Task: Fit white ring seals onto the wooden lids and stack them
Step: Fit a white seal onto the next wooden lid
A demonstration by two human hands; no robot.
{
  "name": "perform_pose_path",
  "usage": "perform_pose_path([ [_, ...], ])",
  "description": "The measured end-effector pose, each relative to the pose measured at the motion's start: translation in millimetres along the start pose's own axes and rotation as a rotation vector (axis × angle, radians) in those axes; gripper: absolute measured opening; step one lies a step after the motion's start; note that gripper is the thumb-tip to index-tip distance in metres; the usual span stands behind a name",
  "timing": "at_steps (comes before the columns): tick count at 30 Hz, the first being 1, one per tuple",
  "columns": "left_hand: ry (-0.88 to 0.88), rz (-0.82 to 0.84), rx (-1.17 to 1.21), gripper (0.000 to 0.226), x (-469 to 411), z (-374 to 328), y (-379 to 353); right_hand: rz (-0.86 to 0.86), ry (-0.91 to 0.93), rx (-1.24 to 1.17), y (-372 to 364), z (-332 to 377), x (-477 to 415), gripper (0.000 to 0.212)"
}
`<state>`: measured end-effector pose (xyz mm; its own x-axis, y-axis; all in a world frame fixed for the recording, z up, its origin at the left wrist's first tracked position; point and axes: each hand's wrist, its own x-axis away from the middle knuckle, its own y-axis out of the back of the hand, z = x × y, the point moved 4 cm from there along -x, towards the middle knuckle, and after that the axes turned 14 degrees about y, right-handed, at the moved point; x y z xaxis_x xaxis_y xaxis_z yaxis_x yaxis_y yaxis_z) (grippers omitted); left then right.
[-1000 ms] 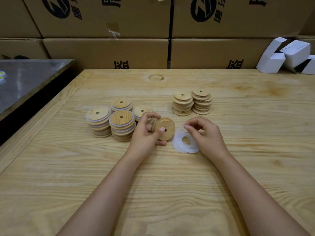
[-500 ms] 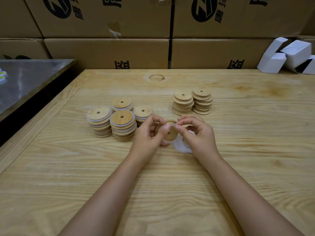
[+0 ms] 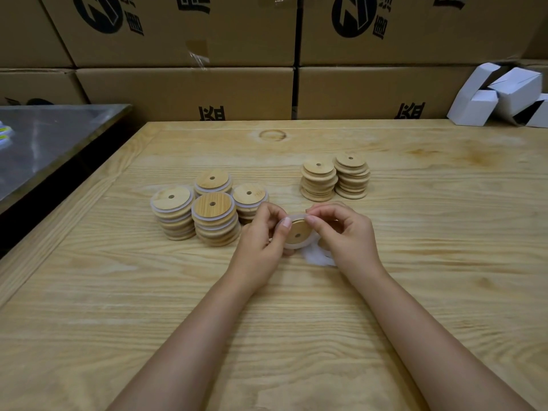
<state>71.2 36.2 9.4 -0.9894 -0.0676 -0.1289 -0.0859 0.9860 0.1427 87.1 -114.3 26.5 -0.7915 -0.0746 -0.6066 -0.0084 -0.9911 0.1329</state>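
Left hand (image 3: pixel 261 232) grips a wooden lid (image 3: pixel 298 232); right hand (image 3: pixel 344 232) pinches a white ring seal (image 3: pixel 293 216), apparently half-seated on its rim, above the desk's (image 3: pixel 296 321) middle.

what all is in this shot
table: one, pale wood, foreground
sealed lid stacks: four, tan with white rings, mid-left on table
bare lid stacks: two, tan, farther back, right
held lid: one, tan, above table centre
ring seal: one, white, on held lid's rim
loose seals: count unclear, white, beside held lid
cardboard boxes: several, brown, behind table
cartons: few, white, far right
metal surface: one, grey, left
left hand: grips held lid
right hand: pinches ring seal
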Motion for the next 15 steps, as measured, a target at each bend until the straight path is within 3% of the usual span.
perform_pose_path([
  [6, -0.086, -0.048, -0.082, 0.006, 0.5, -3.8, 2.6, 0.003, -0.013, -0.012, 0.8, 0.3, 0.9, 0.016],
  [15, 0.006, -0.101, -0.036, 0.007, -2.2, -1.2, 6.1, 0.009, -0.039, -0.032, 1.2, -0.9, 0.7, 0.017],
])
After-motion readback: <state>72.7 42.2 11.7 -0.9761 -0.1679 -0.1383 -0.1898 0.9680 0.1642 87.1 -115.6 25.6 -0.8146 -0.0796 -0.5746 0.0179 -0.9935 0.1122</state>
